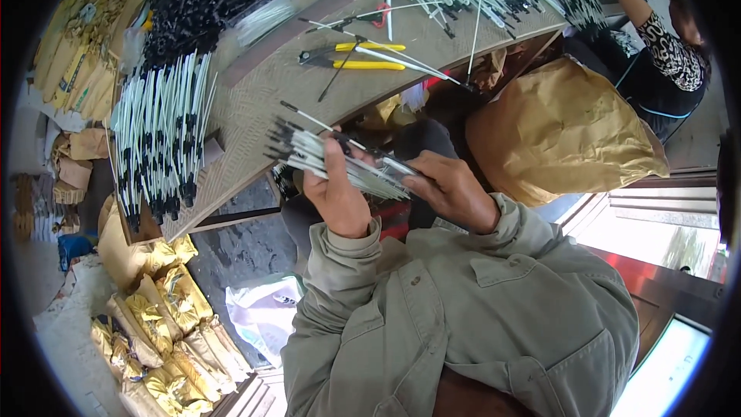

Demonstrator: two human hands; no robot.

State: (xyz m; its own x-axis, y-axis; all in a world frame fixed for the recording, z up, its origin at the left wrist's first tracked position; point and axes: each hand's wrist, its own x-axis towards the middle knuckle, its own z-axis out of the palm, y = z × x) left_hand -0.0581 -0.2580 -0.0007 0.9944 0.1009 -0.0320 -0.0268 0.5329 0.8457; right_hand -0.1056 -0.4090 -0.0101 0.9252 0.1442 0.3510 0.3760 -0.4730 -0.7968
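White rods: slim, black-tipped, in left hand.

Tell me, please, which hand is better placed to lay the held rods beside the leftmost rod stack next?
Probably the left hand: it grips the rod bundle and is nearer the rod stack than the right hand.

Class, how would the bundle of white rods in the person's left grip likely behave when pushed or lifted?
The bundle of white rods looks fairly stiff: its rods run straight. Being thin, they probably feel light. They might slide past one another, as their black tips sit unevenly.
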